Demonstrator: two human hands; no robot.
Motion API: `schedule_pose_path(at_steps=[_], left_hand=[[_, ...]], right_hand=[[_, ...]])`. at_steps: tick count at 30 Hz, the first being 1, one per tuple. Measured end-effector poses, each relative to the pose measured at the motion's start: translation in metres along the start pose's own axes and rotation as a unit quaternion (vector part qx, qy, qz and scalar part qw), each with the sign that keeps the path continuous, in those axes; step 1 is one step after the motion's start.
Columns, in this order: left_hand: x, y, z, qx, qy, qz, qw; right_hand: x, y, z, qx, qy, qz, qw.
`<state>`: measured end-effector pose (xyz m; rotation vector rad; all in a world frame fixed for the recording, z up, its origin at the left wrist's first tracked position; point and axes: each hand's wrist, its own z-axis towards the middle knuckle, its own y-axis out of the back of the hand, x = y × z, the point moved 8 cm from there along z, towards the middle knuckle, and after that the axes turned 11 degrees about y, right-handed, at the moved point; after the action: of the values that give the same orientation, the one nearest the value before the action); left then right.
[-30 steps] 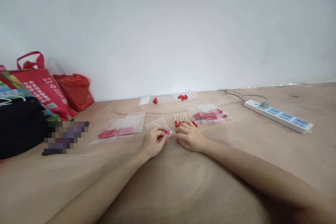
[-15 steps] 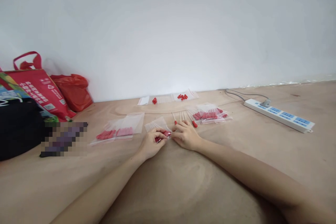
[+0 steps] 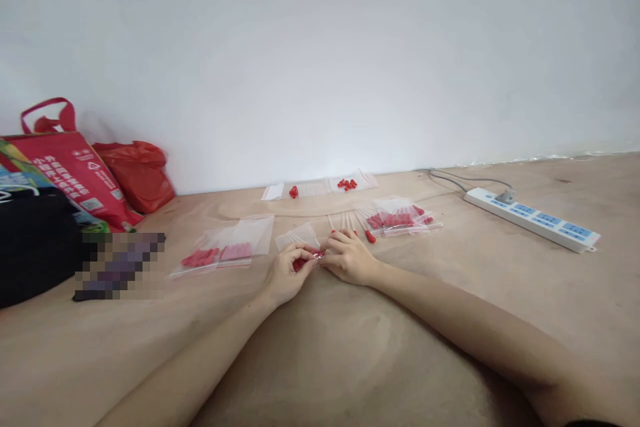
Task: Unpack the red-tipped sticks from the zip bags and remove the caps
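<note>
My left hand (image 3: 287,271) pinches the near end of a small clear plastic bag (image 3: 299,238) with red-tipped pieces inside, lying on the wooden floor. My right hand (image 3: 347,257) is curled with its fingertips meeting the same bag's opening, and it seems to pinch a red-tipped stick there. Loose red-tipped sticks (image 3: 350,224) lie just beyond my right hand.
More filled clear bags lie left (image 3: 225,250) and right (image 3: 397,217) of my hands, and flat bags with red caps (image 3: 345,183) lie by the wall. A white power strip (image 3: 533,219) sits at right. Red bags (image 3: 75,170) and a black bag (image 3: 35,240) stand at left.
My right hand has slid left from the loose sticks to the bag's opening, meeting my left hand. The view has shifted slightly.
</note>
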<state>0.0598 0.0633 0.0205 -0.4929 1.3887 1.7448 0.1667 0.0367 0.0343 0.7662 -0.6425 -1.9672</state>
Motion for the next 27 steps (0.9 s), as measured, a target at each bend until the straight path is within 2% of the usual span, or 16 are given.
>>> schedule_pose_path(at_steps=[9,17,23,25,27], left_hand=[[-0.008,0.000,-0.003,-0.003,-0.035,0.063,0.997],[-0.016,-0.001,-0.008,-0.014,-0.069,0.081,0.994],[0.005,0.013,-0.003,-0.100,0.005,0.047,0.994],[0.010,0.019,-0.003,-0.132,0.027,0.024,0.991],[0.011,0.022,-0.003,-0.127,0.031,0.005,0.991]], right_hand=[[0.000,-0.003,0.002,-0.018,-0.003,0.005,1.000],[0.003,-0.013,0.005,0.032,-0.021,0.047,0.998],[0.008,-0.013,0.007,0.051,-0.038,0.064,0.996],[0.007,-0.013,0.004,0.055,-0.055,0.105,0.991],[0.006,-0.013,0.000,0.058,-0.070,0.183,0.979]])
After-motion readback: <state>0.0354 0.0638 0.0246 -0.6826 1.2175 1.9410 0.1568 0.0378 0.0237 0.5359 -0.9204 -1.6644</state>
